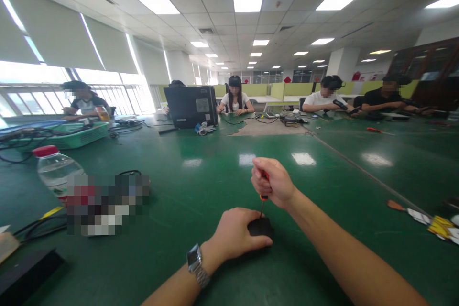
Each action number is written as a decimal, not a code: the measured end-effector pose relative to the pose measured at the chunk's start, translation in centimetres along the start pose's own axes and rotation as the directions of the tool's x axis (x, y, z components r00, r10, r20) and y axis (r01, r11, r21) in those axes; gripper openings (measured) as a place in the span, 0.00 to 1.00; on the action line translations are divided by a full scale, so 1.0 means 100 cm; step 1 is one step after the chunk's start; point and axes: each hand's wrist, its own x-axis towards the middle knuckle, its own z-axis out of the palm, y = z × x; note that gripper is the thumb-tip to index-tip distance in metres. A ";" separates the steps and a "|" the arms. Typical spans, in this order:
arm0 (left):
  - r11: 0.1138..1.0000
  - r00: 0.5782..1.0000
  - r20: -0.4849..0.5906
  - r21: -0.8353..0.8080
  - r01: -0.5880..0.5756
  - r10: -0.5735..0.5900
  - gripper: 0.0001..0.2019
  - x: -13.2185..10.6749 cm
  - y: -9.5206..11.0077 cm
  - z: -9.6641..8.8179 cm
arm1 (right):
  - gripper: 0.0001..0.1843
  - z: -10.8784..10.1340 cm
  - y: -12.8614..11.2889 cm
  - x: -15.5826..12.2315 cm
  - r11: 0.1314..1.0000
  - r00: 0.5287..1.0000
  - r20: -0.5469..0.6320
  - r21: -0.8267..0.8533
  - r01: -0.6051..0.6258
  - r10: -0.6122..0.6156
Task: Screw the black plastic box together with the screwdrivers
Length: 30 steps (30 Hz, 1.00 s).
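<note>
My right hand (274, 181) is wrapped round the red and black handle of a screwdriver (264, 197), which stands upright with its thin shaft pointing down. The tip meets a small black block-like object (261, 230) on the green table; the exact contact point is too small to make out. My left hand (236, 234) grips this black object from the left, thumb on the near side and fingers on the far side. What kind of object it is does not show. A watch with a metal band (195, 260) sits on my left wrist.
A water bottle (59, 172) stands at left near a green basket (82, 136) of cables. A black box-shaped thing (30, 275) lies at near left. Farther back are a computer case (190, 107), gloves (205, 128) and another screwdriver (376, 130). Several people sit around the table.
</note>
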 end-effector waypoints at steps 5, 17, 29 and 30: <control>0.990 0.990 0.086 -0.100 -0.104 0.113 0.29 -0.006 -0.012 -0.016 | 0.06 -0.004 -0.005 0.000 0.988 0.999 0.027 -0.155 -0.013 0.017; 0.971 0.986 0.102 -0.216 -0.106 0.130 0.25 -0.012 -0.030 -0.021 | 0.13 -0.024 -0.011 0.001 0.970 0.988 -0.021 -0.187 -0.154 0.153; 0.995 0.998 0.031 -0.093 -0.049 0.052 0.23 -0.011 -0.017 -0.007 | 0.12 -0.003 -0.007 -0.009 0.985 0.978 0.172 0.104 -0.135 0.115; 0.995 0.998 0.027 -0.090 -0.046 0.048 0.23 -0.011 -0.018 -0.006 | 0.13 0.000 -0.007 -0.010 0.983 0.973 0.199 0.121 -0.140 0.114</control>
